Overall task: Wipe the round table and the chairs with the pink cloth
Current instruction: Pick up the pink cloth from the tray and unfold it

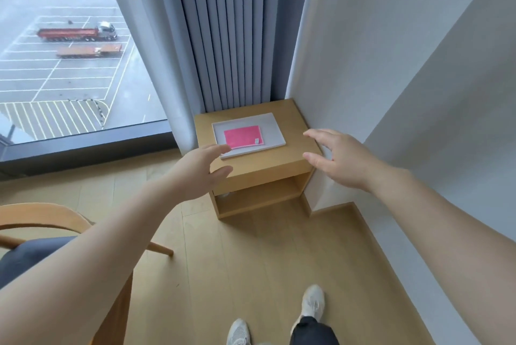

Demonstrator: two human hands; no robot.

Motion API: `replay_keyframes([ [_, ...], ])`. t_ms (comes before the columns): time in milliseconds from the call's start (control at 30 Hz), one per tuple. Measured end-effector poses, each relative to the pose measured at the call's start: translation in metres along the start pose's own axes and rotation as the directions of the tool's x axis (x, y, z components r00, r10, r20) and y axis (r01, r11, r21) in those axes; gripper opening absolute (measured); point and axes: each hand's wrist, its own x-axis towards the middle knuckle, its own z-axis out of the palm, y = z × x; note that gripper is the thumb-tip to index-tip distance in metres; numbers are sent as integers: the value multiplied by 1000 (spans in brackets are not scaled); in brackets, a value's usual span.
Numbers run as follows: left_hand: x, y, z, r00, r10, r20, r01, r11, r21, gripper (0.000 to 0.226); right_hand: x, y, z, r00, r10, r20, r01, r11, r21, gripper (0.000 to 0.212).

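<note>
The pink cloth [243, 136] lies folded flat on a white tray [272, 128] on top of a small wooden side cabinet [290, 161] in the corner. My left hand [199, 170] hovers open just in front of the tray's near-left corner, fingers apart, holding nothing. My right hand [339, 159] is open too, spread above the cabinet's right edge, apart from the cloth. A wooden chair [42, 217] with a dark seat cushion shows at the lower left, partly hidden by my left arm. The round table is out of view.
Grey curtains [223, 37] hang behind the cabinet, with a large window [61, 51] to the left. A white wall [405, 65] closes the right side. Wooden floor [251, 261] stretches between the cabinet and my feet [311, 304].
</note>
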Motion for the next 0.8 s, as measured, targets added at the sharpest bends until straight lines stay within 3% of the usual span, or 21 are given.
replay_keyframes([
  [367,137,-6,26,968,-223,-117,226,974,13,50,180,101,-32,974,-198,106,200,980,-4,53],
  [500,169,-7,33,937,-307,-166,309,951,-14,47,239,128,-24,950,-234,207,242,970,-11,54],
  [800,229,-63,43,892,-445,-80,433,891,-137,43,348,126,21,882,-282,378,314,949,-25,51],
])
